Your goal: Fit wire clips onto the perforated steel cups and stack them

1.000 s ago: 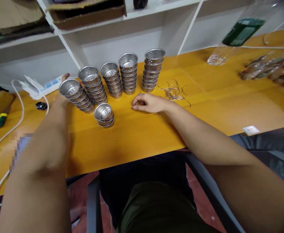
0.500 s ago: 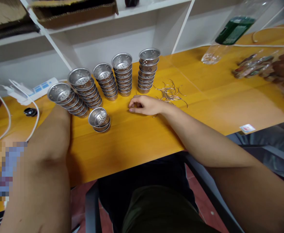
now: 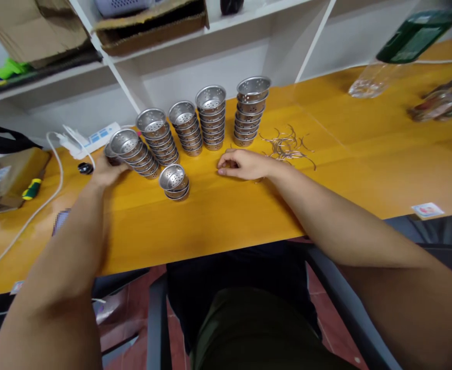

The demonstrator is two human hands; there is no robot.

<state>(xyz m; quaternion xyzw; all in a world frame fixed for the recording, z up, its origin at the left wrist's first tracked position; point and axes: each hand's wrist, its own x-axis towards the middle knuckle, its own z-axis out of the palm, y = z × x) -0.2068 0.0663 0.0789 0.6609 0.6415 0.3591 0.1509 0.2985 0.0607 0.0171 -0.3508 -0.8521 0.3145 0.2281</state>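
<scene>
On the left, my left hand (image 3: 108,172) is closed around a perforated metal cup (image 3: 110,153), mostly hidden by the hand and the leaning stack of cups (image 3: 135,154) beside it. My right hand (image 3: 245,163) rests on the table with loosely bent fingers. A small gap shows between its thumb and fingertips, with nothing visible in it. Just beyond its wrist lies a loose heap of thin curved metal wires (image 3: 287,146). Between the hands stands a short stack of perforated cups (image 3: 175,183). Taller stacks, such as the rightmost one (image 3: 251,110), line the back.
A white power strip (image 3: 99,140) with cables and a small black round object (image 3: 85,168) are at the left. At the back right stands a clear bottle with a green label (image 3: 405,43), near some plastic-wrapped items (image 3: 444,97). White shelving (image 3: 210,56) rises behind the table.
The view has swung left, shifting things rightward in the picture. My left hand, hidden behind the leaning stack before, now shows with a cup. My right hand stays resting by the wires.
</scene>
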